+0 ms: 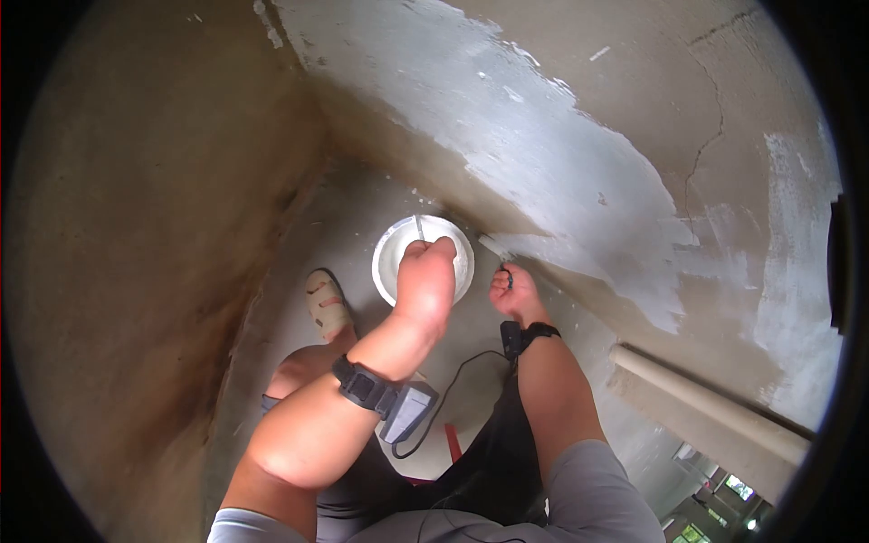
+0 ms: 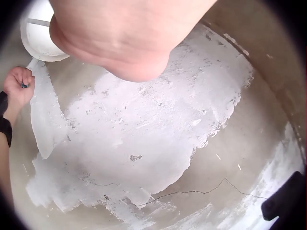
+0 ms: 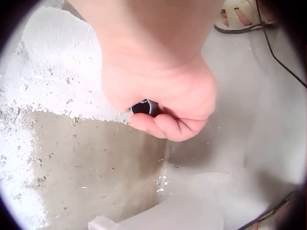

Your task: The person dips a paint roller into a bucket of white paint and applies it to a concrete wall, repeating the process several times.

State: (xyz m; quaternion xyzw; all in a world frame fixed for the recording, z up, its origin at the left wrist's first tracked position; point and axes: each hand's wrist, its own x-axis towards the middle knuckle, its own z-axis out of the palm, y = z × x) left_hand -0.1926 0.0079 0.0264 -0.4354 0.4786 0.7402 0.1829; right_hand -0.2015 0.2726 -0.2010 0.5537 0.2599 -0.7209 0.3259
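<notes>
My left hand (image 1: pixel 425 282) is over the white bucket (image 1: pixel 464 262), its curled fingers around one end of a thin grey bar (image 1: pixel 419 226) that reaches the far rim. In the left wrist view this hand (image 2: pixel 115 38) hides part of the bucket (image 2: pixel 41 45) and the bar (image 2: pixel 37 22). Right of the bucket, my right hand (image 1: pixel 514 291) grips a handle near the wall's foot; a pale piece (image 1: pixel 493 246) sticks out past it. In the right wrist view the fingers (image 3: pixel 168 125) wrap the handle's dark, teal-rimmed end (image 3: pixel 143 108). The tool's far part is unclear.
White plaster (image 1: pixel 543 154) covers part of the cracked wall to the right. A brown wall (image 1: pixel 163 181) stands at the left. A sandalled foot (image 1: pixel 326 303) is left of the bucket. A long pale roll or pipe (image 1: pixel 715 398) lies along the right wall; a black cable (image 1: pixel 453 380) hangs between the arms.
</notes>
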